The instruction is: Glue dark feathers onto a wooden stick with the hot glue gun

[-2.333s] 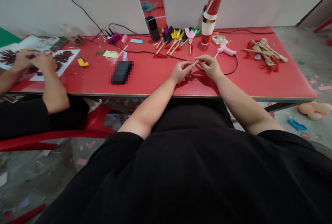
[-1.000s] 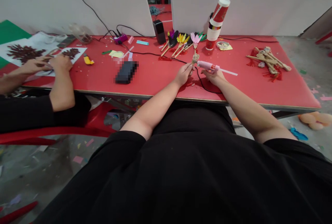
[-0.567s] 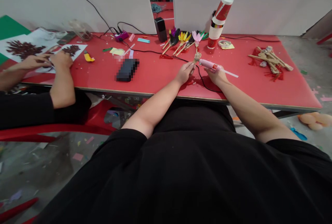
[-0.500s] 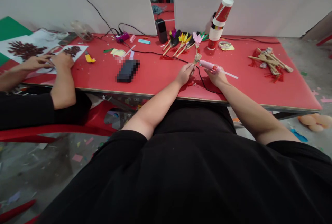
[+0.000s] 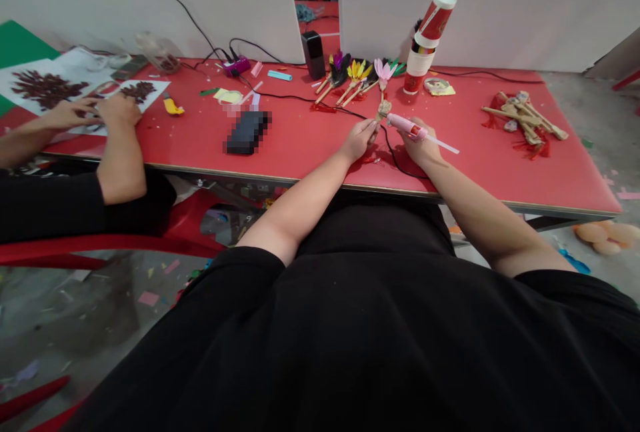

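My left hand (image 5: 361, 139) is closed on a thin wooden stick with a tan, knobby head (image 5: 384, 109) that sticks up beyond the fingers. In my right hand (image 5: 421, 144) is a pink hot glue gun (image 5: 407, 127), a pale glue stick (image 5: 447, 145) jutting from its back. The gun's nozzle points left, close beside the knobby head; whether they touch I cannot tell. Just behind the head is a pink feather flower (image 5: 385, 72); whether it joins the held stick is unclear. Several feathered sticks (image 5: 357, 75) lie farther back on the red table (image 5: 300, 142).
A pile of tan sticks with red tassels (image 5: 525, 122) lies at right. Stacked paper cups (image 5: 425, 45) stand behind, near a tape roll (image 5: 437, 87). A black cable (image 5: 393, 152) crosses the table. At left are a blurred dark object (image 5: 247, 132) and a co-worker's hands (image 5: 117, 112).
The view has shifted slightly. The glue gun has tilted a little more, with its nozzle still by the knobby head. Both hands keep their hold.
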{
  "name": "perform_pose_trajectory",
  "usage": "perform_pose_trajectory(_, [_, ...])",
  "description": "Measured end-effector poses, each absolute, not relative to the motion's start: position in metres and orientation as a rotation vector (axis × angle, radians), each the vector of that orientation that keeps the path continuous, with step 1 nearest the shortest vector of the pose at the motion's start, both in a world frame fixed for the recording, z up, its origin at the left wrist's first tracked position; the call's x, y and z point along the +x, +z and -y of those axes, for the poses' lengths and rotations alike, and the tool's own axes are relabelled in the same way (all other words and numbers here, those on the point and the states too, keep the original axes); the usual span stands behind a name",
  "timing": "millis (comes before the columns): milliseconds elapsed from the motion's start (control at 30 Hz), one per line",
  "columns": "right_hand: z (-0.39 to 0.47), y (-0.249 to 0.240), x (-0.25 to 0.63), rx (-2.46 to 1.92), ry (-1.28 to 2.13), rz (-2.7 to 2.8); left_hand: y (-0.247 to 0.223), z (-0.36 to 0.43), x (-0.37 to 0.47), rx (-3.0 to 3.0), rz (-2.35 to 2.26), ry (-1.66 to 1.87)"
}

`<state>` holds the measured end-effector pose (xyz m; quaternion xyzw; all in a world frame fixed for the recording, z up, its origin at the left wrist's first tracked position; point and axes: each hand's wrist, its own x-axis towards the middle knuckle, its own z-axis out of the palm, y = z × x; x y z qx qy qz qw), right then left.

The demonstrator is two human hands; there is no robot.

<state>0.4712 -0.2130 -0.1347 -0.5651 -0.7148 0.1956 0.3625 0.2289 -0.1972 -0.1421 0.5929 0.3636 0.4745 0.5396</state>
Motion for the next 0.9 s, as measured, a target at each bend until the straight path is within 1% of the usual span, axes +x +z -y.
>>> perform_pose_trajectory(100, [0.216,-0.131,0.471,-1.533,0.454,1.767,-0.142,0.197,0.230,1.419,-0.847,1.141])
perform_pose_trajectory(467, [0.218,-0.130,0.469,-1.591,0.386,1.728,-0.142,0.199,0.229,1.437,-0.873,1.123])
perform_pose_trajectory(733, [0.220,-0.128,0.473,-1.657,0.281,1.792,-0.151,0.193,0.226,1.459,-0.791,1.135])
perform_pose_trajectory(900, [0.222,-0.124,0.474,-1.689,0.227,1.819,-0.150,0.194,0.227,1.461,-0.816,1.117])
